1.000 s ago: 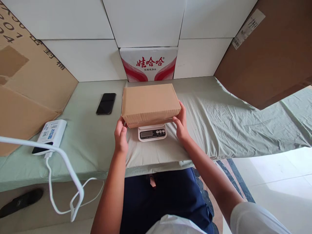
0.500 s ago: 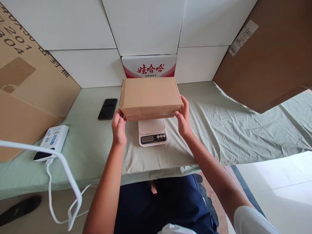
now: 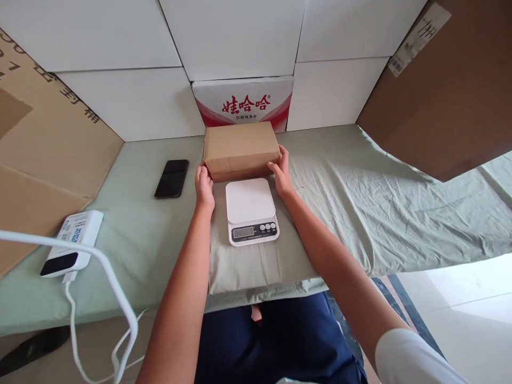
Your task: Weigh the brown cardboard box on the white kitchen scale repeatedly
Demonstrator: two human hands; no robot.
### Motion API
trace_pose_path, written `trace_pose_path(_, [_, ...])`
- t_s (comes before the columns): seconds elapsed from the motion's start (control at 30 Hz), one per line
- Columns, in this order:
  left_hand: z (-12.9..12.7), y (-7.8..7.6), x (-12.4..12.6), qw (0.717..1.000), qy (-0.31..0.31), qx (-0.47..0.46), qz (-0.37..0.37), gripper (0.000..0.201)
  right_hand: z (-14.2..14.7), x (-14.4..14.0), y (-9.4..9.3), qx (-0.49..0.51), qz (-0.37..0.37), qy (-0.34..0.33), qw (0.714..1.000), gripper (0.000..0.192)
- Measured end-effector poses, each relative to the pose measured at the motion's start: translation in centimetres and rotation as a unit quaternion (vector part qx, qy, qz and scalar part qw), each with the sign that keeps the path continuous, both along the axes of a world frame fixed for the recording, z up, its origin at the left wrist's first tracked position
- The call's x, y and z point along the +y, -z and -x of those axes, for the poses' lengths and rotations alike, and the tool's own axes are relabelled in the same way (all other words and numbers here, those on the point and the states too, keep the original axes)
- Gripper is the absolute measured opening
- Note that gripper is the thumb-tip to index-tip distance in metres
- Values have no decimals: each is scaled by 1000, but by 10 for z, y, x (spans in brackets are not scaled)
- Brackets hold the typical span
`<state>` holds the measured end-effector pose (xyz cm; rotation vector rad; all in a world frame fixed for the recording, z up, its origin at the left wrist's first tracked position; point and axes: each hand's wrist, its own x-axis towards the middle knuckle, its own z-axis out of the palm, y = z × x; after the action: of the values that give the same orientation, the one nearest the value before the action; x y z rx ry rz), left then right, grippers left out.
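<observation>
Brown cardboard makes up the box (image 3: 242,140) between my hands, oblong and smooth, with straight edges and a front face turned towards me. Just on my side of it, between my wrists, sits the scale (image 3: 250,201), white, with a rounded square plate and a dark strip of screen and round buttons. The phone (image 3: 172,178), flat, black and glossy, lies left of my left hand. Farther out that way is a white device (image 3: 74,240) with a dark end and a cable (image 3: 112,277) plugged in.

Pale green cloth (image 3: 340,165) covers the bench, creased and rippled to the right of my right hand. Beyond my hands stand a red-and-white printed carton (image 3: 246,98) and white panels (image 3: 128,101); large brown cardboard rises far out on both sides.

Both my arms reach forward, bare below the sleeve I can see. My left hand (image 3: 204,186) clasps the box's near left corner; my right hand (image 3: 281,170) grips the near right one, thumb on the front face. I can't tell whether the box's base touches the cloth.
</observation>
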<state>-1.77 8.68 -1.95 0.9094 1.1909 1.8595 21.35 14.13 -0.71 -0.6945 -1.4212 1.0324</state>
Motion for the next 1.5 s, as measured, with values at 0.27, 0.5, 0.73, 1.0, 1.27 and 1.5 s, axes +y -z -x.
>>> trace_pose_path(0.27, [12, -6, -6, 999, 35, 17, 9, 70, -2, 8, 10, 16, 8, 58, 998, 74])
trace_pose_path(0.5, [18, -10, -7, 998, 48, 43, 8, 71, -2, 8, 9, -3, 39, 19, 999, 72])
trace_pose_path(0.73, [11, -3, -8, 997, 46, 56, 17, 67, 0, 7, 7, -26, 15, 22, 999, 71])
trace_pose_path(1.0, [3, -4, -11, 994, 22, 103, -18, 67, -1, 3, 4, -43, 1, 47, 998, 75])
trace_pose_path(1.27, [-23, -37, -56, 977, -12, 200, -78, 80, -26, -48, -25, -50, -109, 66, 991, 86])
trace_pose_path(1.5, [-45, -29, -133, 991, -28, 117, -64, 80, -48, -126, -19, -87, -67, 75, 991, 79])
